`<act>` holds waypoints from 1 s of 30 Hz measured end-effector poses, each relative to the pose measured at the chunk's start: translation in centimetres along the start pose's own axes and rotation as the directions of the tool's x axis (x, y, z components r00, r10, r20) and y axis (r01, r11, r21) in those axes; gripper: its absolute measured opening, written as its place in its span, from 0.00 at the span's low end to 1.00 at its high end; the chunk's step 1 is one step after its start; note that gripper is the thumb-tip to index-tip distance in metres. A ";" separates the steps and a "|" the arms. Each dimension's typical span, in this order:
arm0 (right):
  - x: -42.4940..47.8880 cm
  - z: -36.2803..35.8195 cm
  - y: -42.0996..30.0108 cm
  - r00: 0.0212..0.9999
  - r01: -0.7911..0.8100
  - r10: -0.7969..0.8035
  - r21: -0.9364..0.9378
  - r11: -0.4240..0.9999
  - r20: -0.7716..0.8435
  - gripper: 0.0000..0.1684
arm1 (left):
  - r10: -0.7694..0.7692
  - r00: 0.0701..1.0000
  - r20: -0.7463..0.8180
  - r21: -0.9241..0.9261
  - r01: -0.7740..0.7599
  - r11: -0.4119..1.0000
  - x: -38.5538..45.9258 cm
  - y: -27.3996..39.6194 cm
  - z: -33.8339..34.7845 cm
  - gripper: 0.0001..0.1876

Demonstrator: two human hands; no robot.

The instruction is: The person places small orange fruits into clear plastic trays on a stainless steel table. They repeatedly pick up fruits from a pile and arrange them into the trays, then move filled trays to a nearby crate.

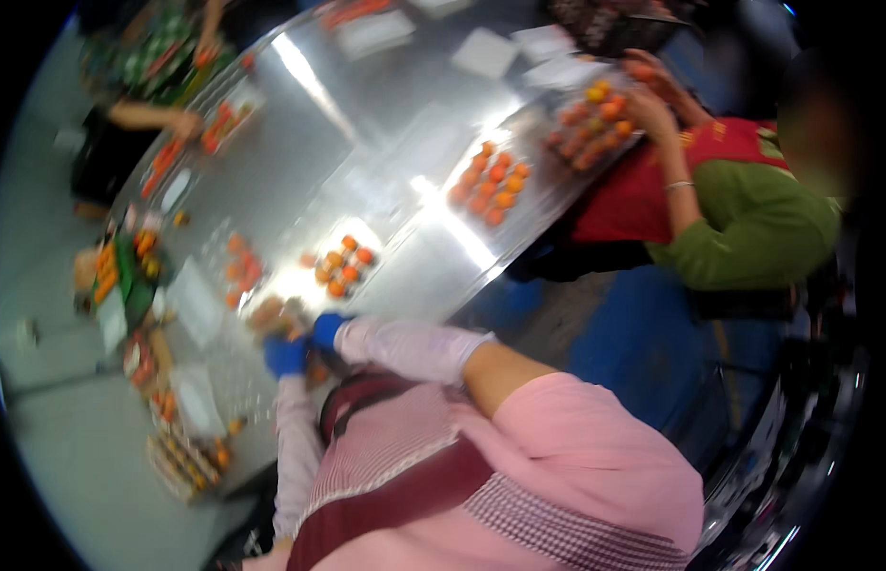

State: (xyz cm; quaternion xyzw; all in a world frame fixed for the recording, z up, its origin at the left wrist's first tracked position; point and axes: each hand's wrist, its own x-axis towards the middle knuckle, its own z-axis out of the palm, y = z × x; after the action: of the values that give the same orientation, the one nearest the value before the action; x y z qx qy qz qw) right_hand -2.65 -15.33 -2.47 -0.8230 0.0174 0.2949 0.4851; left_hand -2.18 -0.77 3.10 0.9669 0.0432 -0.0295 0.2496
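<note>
My left hand (286,356), in a blue glove, is at the near edge of a shiny metal table (414,121). It touches or overlaps a blurred clear pack of round produce (275,314). Close on its right is my right hand (330,330), also blue-gloved, its fingers turned toward the left one. Blur and overlap hide what either hand grips. Just beyond them, orange-red round fruits, perhaps tomatoes (343,266), sit in spaced rows on a pale tray. Left of that tray lies a clear pack of reddish fruits (241,270).
At the right, a co-worker in a green sleeve (757,221) handles a fruit pack (593,125); another filled tray (491,183) lies nearby. Across the table, other people's hands work at red produce (225,125). White trays (197,400) and more produce (182,464) lie left.
</note>
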 end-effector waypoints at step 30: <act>1.5 -6.3 -7.6 0.758 0.441 -0.646 -0.660 0.608 -0.090 0.13 | 0.029 0.998 -0.058 -0.136 -0.036 0.990 2.0 -2.7 -3.5 0.17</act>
State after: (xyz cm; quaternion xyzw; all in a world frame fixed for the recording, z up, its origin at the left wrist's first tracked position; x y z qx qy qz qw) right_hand 3.93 -15.97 4.98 -0.9332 -0.2534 -0.0169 0.2544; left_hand -0.33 3.44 4.71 0.9485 0.0364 0.0048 0.3146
